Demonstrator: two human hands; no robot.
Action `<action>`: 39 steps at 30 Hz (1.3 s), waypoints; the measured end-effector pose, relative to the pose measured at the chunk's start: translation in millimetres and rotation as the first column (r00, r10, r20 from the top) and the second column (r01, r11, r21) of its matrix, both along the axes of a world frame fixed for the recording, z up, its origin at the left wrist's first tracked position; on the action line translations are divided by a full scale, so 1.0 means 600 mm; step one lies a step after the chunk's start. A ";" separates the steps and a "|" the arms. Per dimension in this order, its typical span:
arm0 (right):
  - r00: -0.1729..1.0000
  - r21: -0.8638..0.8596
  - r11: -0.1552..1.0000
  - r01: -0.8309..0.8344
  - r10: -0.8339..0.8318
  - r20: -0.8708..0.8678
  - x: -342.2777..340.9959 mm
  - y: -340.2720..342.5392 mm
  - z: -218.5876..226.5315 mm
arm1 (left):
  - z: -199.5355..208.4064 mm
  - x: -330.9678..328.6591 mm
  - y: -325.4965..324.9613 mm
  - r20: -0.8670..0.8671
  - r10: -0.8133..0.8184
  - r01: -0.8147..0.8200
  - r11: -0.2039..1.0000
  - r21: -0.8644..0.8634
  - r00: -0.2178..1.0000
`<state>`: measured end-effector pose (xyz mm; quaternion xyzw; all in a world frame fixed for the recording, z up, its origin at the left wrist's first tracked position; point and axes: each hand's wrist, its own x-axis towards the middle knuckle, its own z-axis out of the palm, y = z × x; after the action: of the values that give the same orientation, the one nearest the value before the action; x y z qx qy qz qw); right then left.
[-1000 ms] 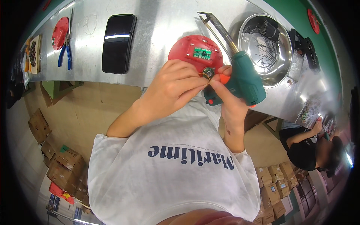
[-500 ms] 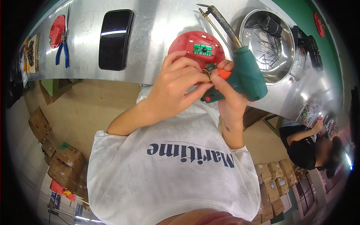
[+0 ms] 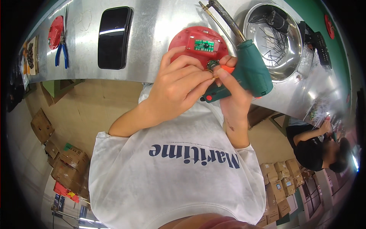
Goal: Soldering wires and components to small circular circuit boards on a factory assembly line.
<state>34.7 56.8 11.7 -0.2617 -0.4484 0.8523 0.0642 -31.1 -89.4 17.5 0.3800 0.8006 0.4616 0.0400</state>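
My left hand (image 3: pixel 177 82) is closed in a pinch on a thin yellow wire (image 3: pixel 215 78), with its raised fingers over the edge of a red round plastic housing (image 3: pixel 179 42). A green circuit board (image 3: pixel 204 45) sits in the housing's recess. Close to the fingertips of both hands is a small round dark-green part (image 3: pixel 212 64). My right hand (image 3: pixel 237 86) is wrapped round the green soldering gun (image 3: pixel 253 70) by its orange trigger, its thumb and fingertips meeting near the wire. The gun's metal tip points away from me; part of its grip is hidden.
Right of the gun stands a round steel bowl (image 3: pixel 299 63) holding dark thin pieces. A black phone (image 3: pixel 114 38), blue-handled pliers (image 3: pixel 62 53) and another red part (image 3: pixel 56 32) lie at left. A person (image 3: pixel 310 143) works at far right; cardboard boxes (image 3: pixel 70 173) are stacked behind.
The view has shifted slightly, so the tabletop things sit a little higher. Both hands keep their pinch near the wire, and the soldering gun stays in my right hand.
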 end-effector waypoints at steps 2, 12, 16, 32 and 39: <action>1.000 0.022 1.000 -0.008 0.008 0.002 0.001 -0.001 -0.003 | 0.000 0.000 0.000 0.019 0.006 -0.006 1.000 0.003 1.000; 0.999 -0.022 0.999 0.024 -0.024 -0.023 0.002 -0.001 -0.007 | 0.001 0.002 0.000 0.083 0.040 -0.040 0.999 0.001 0.996; 1.000 0.013 0.999 0.029 -0.029 -0.004 -0.001 -0.004 -0.001 | -0.002 0.007 0.004 0.072 0.096 -0.098 0.995 0.024 0.993; 0.993 0.284 0.951 -0.119 0.108 0.051 0.076 0.052 0.025 | -0.046 -0.009 0.011 0.228 0.320 -0.351 0.930 0.110 0.920; 0.951 0.318 0.901 -0.296 0.246 0.189 0.097 0.072 0.026 | -0.050 -0.013 0.011 0.281 0.303 -0.350 0.927 0.135 0.910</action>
<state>92.9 99.8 27.2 -0.2421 -0.6251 0.7408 -0.0434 -38.9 -83.0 -12.4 0.1796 0.7955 0.5780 0.0297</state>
